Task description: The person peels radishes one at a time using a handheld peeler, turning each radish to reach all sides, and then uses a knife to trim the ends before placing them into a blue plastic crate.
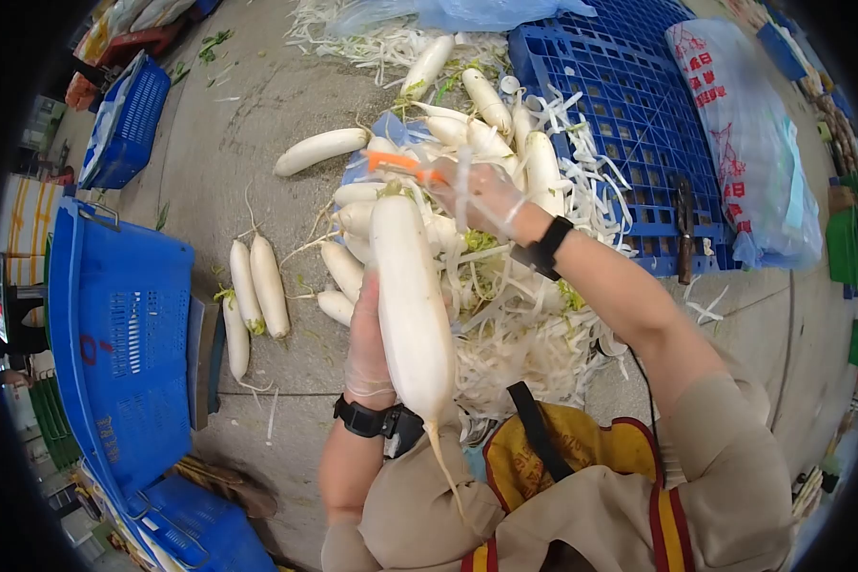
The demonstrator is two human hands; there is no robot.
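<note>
A large white daikon radish [408, 305] lies lengthwise in front of me, its long root tip pointing toward my lap. My left hand [367, 334], in a thin clear glove, is closed around it from below and the left side. Above the radish's leafy end, my right hand [481, 195] grips an orange-handled peeler [396, 164]; its blade is blurred and hard to make out. Beyond and beneath my hands is a heap of daikon radishes [543, 172], several with green stubs. Pale peel strips [515, 353] are piled under my right forearm.
A blue plastic crate [124, 353] stands at the left. Three radishes [269, 286] lie on the concrete beside it. At the upper right is a blue pallet [620, 114] carrying a knife [684, 229] and a printed plastic bag [748, 143]. Another blue basket [129, 119] sits farther left.
</note>
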